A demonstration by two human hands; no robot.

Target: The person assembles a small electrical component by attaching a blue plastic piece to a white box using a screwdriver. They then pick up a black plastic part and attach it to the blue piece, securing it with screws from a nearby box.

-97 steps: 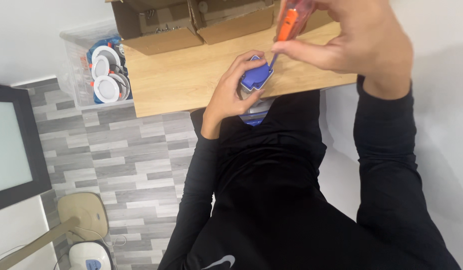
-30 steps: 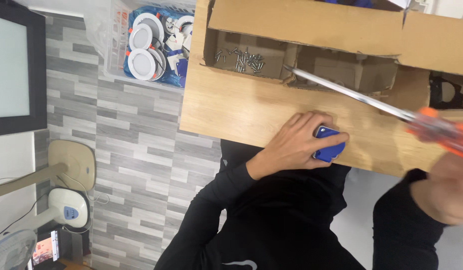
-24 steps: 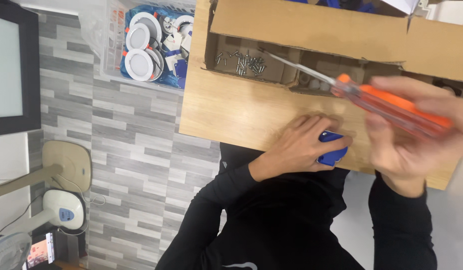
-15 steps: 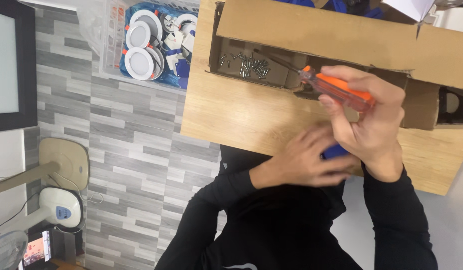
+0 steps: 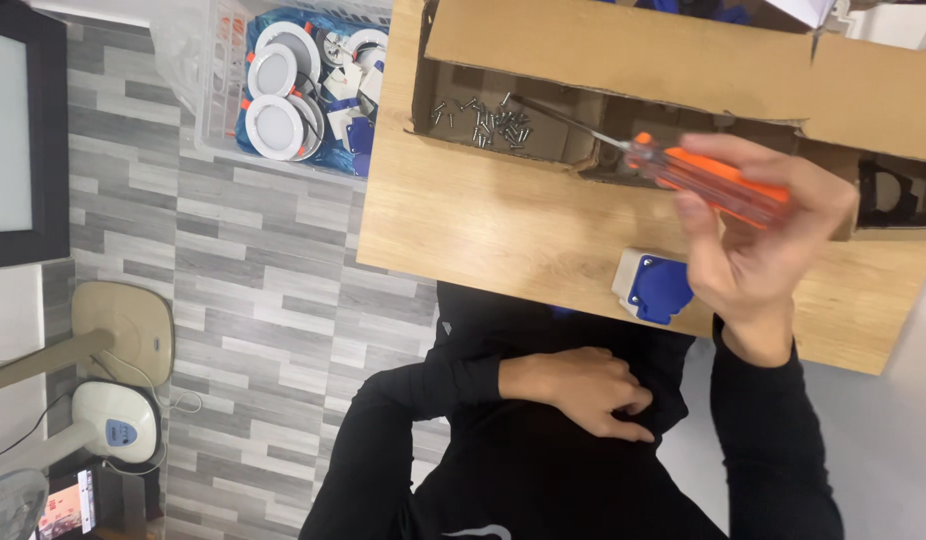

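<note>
bright, even indoor light, soft shadows; right hand (image 5: pixel 753 250) slightly motion-blurred, the rest sharp.

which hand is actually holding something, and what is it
The right hand, raised over the wooden table, grips an orange-handled screwdriver whose tip points at the loose screws in the cardboard box. The left hand rests empty against the black clothing.

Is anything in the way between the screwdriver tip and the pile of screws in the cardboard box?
Nothing visible. The right hand holds the orange screwdriver, and its shaft reaches over the box wall straight to the screws, in an open compartment.
</note>
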